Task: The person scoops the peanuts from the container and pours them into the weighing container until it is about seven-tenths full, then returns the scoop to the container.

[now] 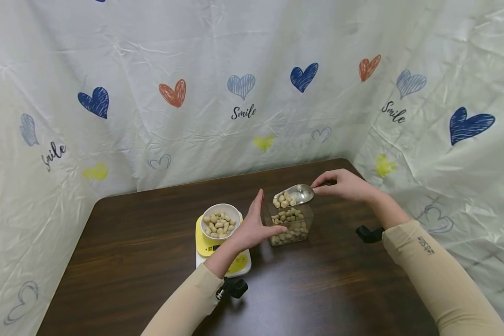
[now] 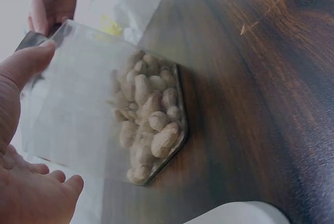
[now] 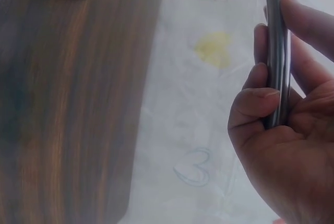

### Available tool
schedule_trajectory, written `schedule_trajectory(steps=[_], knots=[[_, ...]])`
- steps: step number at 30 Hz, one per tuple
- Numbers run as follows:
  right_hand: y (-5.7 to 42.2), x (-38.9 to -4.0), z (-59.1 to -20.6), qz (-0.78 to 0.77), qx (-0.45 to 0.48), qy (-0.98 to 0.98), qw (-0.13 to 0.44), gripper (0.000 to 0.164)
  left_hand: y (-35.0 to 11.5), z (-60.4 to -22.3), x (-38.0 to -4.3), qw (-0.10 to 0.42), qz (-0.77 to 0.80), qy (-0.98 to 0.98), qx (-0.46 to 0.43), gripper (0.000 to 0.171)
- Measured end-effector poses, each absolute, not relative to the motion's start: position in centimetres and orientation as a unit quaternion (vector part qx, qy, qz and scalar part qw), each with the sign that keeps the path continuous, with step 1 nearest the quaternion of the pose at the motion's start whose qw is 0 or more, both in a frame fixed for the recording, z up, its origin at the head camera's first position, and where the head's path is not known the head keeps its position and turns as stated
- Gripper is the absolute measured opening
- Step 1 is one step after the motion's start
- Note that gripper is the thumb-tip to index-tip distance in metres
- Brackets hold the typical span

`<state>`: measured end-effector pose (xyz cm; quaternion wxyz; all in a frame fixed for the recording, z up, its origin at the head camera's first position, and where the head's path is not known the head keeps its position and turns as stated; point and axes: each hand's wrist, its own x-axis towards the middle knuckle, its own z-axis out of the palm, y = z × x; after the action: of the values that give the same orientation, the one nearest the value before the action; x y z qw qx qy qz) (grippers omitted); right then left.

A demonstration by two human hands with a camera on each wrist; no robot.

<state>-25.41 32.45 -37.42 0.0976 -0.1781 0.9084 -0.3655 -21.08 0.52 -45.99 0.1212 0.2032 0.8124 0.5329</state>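
A clear square-sided container [image 1: 306, 224] of unshelled peanuts [image 1: 287, 235] stands on the table. My left hand [image 1: 252, 226] holds it from the left, thumb across the near side and fingers along the far left edge. In the left wrist view, thumb and fingers lie on opposite sides of the clear wall [image 2: 78, 109]. My right hand [image 1: 344, 185] grips a metal scoop [image 1: 302, 192] over the container's opening, with several peanuts in its bowl. The right wrist view has fingers curled round the scoop's handle [image 3: 278, 62].
Left of the container, a white bowl [image 1: 236, 212] of peanuts sits on a yellow and white kitchen scale [image 1: 240, 267]. Both rest on the dark wooden table [image 1: 143, 252]. A white curtain [image 1: 210, 126] printed with hearts hangs behind and at the sides.
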Motion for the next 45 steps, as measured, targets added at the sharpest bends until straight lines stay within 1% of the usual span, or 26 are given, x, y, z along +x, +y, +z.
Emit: schedule_trajectory(steps=[4,7,10,15,21,27,31,37,45], knots=[[32.1,-25.4,-37.3,-0.372,-0.168,0.908,0.090,0.028,-0.3,-45.1,-20.8,0.098,0.538,0.809,0.215,0.125],[31.7,-25.4,-37.0,-0.381,-0.166,0.906,0.083,0.030,-1.6,-43.9,-20.5,0.071,0.538,0.808,0.231,0.122],[31.3,-25.3,-36.8,-0.389,-0.168,0.903,0.077,0.031,-3.7,-42.6,-20.3,0.046,0.530,0.811,0.245,0.117],[30.4,-25.3,-36.5,-0.392,-0.171,0.901,0.066,0.032,-7.8,-41.2,-20.3,0.018,0.500,0.833,0.237,0.113],[29.0,-25.3,-36.4,-0.396,-0.171,0.900,0.062,0.034,-12.4,-40.9,-20.5,0.020,0.473,0.857,0.202,0.113],[27.2,-25.4,-36.2,-0.402,-0.169,0.897,0.067,0.035,-15.1,-41.8,-20.4,0.029,0.451,0.871,0.192,0.115],[26.0,-25.6,-36.2,-0.410,-0.175,0.892,0.071,0.033,-15.9,-43.5,-20.4,0.032,0.433,0.880,0.194,0.118],[24.1,-26.0,-36.6,-0.410,-0.191,0.888,0.076,0.028,-16.3,-46.1,-20.5,0.061,0.424,0.884,0.187,0.120],[21.7,-26.1,-36.9,-0.398,-0.216,0.887,0.087,0.022,-16.2,-47.8,-20.5,0.080,0.430,0.883,0.170,0.116]])
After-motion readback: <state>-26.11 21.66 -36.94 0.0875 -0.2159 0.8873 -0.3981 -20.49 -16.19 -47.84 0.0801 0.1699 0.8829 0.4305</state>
